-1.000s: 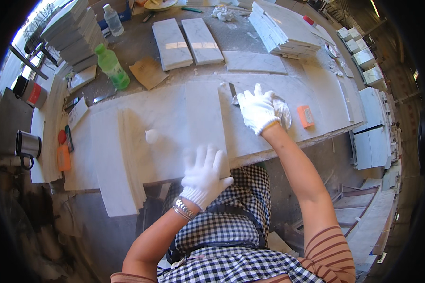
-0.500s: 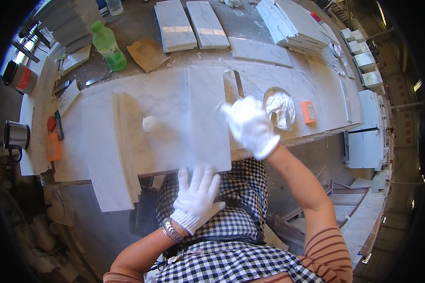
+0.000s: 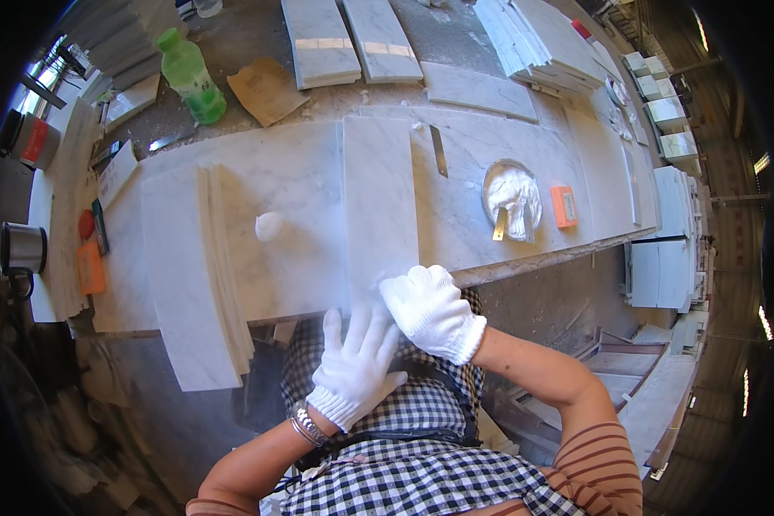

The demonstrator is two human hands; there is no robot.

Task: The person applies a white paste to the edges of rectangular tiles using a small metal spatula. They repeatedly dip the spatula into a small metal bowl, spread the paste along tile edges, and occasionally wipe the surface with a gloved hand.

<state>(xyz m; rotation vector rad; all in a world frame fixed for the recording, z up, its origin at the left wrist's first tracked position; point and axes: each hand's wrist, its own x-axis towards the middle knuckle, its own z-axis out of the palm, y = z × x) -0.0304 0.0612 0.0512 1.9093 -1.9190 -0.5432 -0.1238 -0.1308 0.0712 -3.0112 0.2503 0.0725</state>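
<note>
A long white marble slab [image 3: 378, 189] lies crosswise on the larger marble surface, its near end toward me. My left hand [image 3: 350, 365], in a white knit glove, is open with fingers spread, the fingertips at that near end. Close beside it, over the slab's near right corner, my gloved right hand [image 3: 434, 311] is closed. Whatever its fingers hold, if anything, is hidden. To the right stands a round bowl [image 3: 487, 185] of white paste [image 3: 514, 191] with flat metal blades in it. A thin metal blade [image 3: 439, 151] lies beside the slab.
A white lump [image 3: 268, 226] sits left of the slab. Several stacked marble strips [image 3: 181, 267] overhang the near edge at left. An orange box [image 3: 564, 206] is right of the bowl. A green bottle [image 3: 192, 77], brown paper [image 3: 267, 91] and more slabs [image 3: 321, 43] lie farther back.
My right hand has come back toward me, from over the slab's right side to its near end beside my left hand. The metal blade and bowl are uncovered. My left hand has hardly moved.
</note>
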